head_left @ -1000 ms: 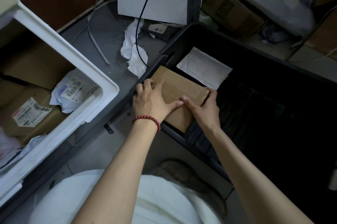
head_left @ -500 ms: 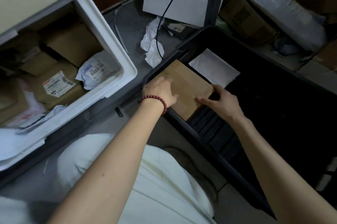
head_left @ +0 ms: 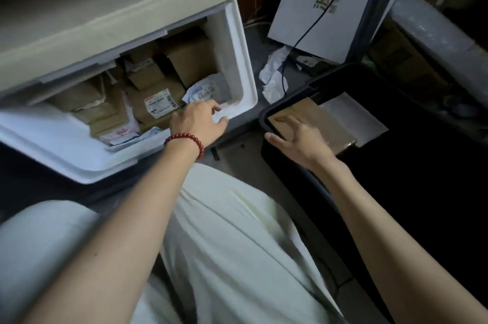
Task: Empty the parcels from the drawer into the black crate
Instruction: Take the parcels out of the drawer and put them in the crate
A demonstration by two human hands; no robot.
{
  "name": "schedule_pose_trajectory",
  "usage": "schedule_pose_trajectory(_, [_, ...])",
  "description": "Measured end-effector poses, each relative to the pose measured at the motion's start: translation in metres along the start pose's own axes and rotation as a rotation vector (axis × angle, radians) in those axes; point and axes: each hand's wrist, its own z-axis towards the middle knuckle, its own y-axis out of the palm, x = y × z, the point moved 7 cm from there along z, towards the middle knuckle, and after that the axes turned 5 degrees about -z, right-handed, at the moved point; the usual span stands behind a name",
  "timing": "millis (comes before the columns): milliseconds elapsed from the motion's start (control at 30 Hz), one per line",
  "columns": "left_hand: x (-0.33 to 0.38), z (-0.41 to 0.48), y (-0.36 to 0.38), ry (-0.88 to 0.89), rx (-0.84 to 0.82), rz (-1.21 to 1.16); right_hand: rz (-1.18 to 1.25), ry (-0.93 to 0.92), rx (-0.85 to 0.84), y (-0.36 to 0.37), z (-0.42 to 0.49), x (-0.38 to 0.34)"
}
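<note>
Both hands hold nothing. The left hand (head_left: 199, 123) hangs over the drawer's (head_left: 237, 59) front rim with its fingers loosely curled, and the right hand (head_left: 298, 139) is spread above a box (head_left: 324, 123) in the crate (head_left: 287, 96). That brown, plain box lies flat in the crate's near left corner, its edges in line with the walls. I cannot tell its long axis. A white mailer (head_left: 353, 117) lies just beyond it, with dark floor to their right. The drawer is packed with brown parcels. One bears a label (head_left: 159, 104), and a white bag (head_left: 206, 90) is in its right front corner.
</note>
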Motion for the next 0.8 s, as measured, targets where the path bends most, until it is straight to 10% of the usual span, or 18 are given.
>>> schedule_pose_trajectory(333, [-0.120,-0.048,-0.064,-0.216,0.181,-0.002,-0.009,-0.299,0.036,0.030,0.017,-0.143])
schedule_pose_trajectory(800, [-0.126,0.046,-0.023,-0.101,0.206,0.085,-0.201,-0.238,0.081,0.054,0.104,-0.145])
